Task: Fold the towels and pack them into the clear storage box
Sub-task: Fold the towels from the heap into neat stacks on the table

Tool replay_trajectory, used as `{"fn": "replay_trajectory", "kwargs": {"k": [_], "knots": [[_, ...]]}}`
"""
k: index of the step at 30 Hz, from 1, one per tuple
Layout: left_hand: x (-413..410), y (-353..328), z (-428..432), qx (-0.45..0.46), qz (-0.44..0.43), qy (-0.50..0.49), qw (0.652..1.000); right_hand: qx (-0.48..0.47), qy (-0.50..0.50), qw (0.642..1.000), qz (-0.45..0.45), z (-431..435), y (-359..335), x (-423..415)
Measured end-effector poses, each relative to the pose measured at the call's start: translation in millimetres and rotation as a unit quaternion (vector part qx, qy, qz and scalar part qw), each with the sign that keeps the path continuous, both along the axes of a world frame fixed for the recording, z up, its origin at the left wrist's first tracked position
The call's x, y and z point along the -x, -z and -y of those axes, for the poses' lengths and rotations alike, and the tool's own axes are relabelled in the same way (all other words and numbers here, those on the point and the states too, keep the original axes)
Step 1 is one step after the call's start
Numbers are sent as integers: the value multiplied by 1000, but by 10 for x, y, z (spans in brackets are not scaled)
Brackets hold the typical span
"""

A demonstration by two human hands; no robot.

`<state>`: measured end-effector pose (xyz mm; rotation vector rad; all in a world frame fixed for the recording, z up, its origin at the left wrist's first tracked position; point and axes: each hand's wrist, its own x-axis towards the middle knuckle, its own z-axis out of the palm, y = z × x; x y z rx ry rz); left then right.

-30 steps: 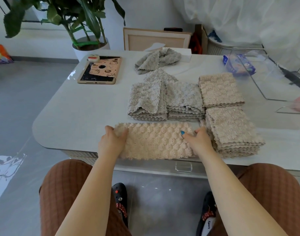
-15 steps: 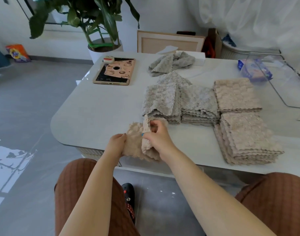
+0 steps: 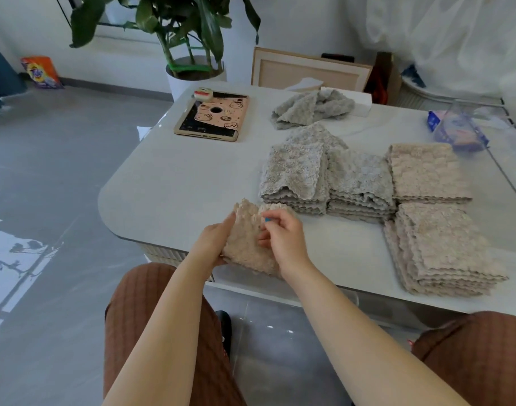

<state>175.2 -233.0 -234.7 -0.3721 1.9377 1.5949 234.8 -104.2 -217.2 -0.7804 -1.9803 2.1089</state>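
Sitting at the white table [image 3: 174,183] and holding one beige towel [image 3: 245,247] in both hands at its near edge.

Seeing the clear storage box [image 3: 507,177] at the far right of the table, well apart from the held towel, with a blue packet [image 3: 456,130] showing through its wall. Seeing two beige stacks [image 3: 444,247] of folded towels at the right, one behind the other, and two grey stacks [image 3: 297,174] just beside them toward the middle, touching each other. Seeing a loose grey towel [image 3: 312,108] lying crumpled farther back, and a tablet [image 3: 213,115] in a pink case to the left of it. Gripping the left edge of the beige towel with the left hand [image 3: 213,241], thumb in front. Pinching the upper fold with the curled fingers of the right hand [image 3: 283,235]. Holding the upper part of the towel raised off the table.
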Motion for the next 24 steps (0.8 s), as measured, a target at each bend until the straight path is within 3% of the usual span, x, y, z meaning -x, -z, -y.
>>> {"fn": "replay_trajectory", "kwargs": {"k": [3,5,8,10,12,15,24], "knots": [[-19,8,-50,98,-111,23,989,-118,92,989,-12,-189,37,-119],[-24,-1,-87,186,-165,79,965,-154,118,980,36,-315,89,-174],[-36,-17,-156,286,-209,127,927,-124,45,980,147,-393,141,-209],[-76,-9,-190,335,-275,109,895,-134,-10,976,171,-377,142,-205],[-116,-5,-209,346,-341,91,870,-198,-31,965,168,-361,159,-179],[-130,-24,-231,298,-359,95,879,-268,-9,949,165,-367,183,-185],[-168,-14,-249,367,-477,62,796,-323,2,946,36,-398,336,-279]]}}
